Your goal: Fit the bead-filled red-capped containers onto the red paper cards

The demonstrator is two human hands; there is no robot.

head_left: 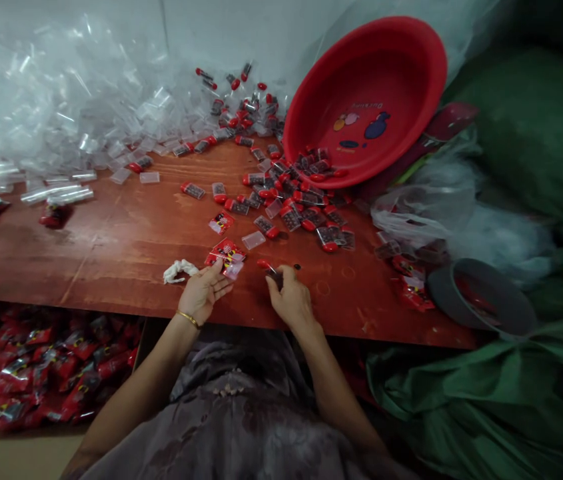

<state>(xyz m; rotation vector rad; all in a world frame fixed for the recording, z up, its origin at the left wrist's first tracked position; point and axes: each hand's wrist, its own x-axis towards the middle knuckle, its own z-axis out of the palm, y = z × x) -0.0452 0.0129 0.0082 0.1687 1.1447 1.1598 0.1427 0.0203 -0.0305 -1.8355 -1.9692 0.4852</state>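
Note:
My left hand (204, 290), palm turned up with a gold bracelet at the wrist, pinches a small red printed plastic bag (225, 253) at its lower edge; the thumb lies over it. Between the thumb and fingers of my right hand (292, 298) is a small clear container with a red cap and dark contents (272, 272), partly hidden by the fingers. The two hands are apart, near the table's front edge. Just beyond them lie a flat clear plastic sleeve (253, 240) and another printed bag (221, 222). A white twisted band (180, 271) rests beside my left hand.
Red-capped containers (291, 217) are heaped before a tilted red basin (391, 67). Clear plastic sleeves (86, 100) pile up at the back left. A box of filled red packets (36, 367) stands below the table at left. A grey tape roll (481, 297) sits at right.

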